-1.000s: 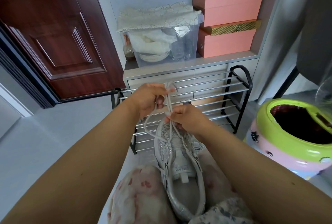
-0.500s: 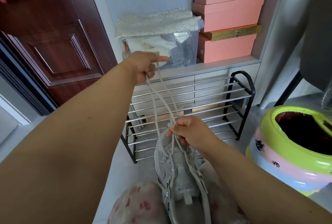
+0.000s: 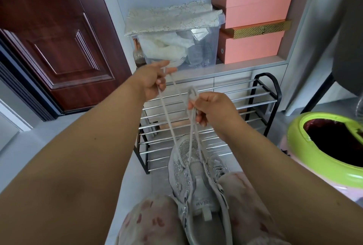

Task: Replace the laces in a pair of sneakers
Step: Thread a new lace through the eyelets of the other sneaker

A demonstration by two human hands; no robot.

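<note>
- The sneaker (image 3: 198, 183) sat wedged between the knees, toe pointing away, below both grips.
- The left hand (image 3: 152, 81) pinched the lace (image 3: 167, 115) high; its strands ran down to the toe-end eyelets.
- The right hand (image 3: 211, 107), nearer the shoe, pinched the lace's other strands.

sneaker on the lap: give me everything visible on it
The sneaker is pale grey with a mesh toe, glittery silver side panels and a light tongue printed with text that looks like "DREAM". It lies between the person's knees, toe pointing away, opening facing up. Most eyelets look unlaced; a pale lace runs only through the ones nearest the toe and rises in strands to the left hand and right hand, both pinching it above the shoe. The sole and heel are hidden.
</note>
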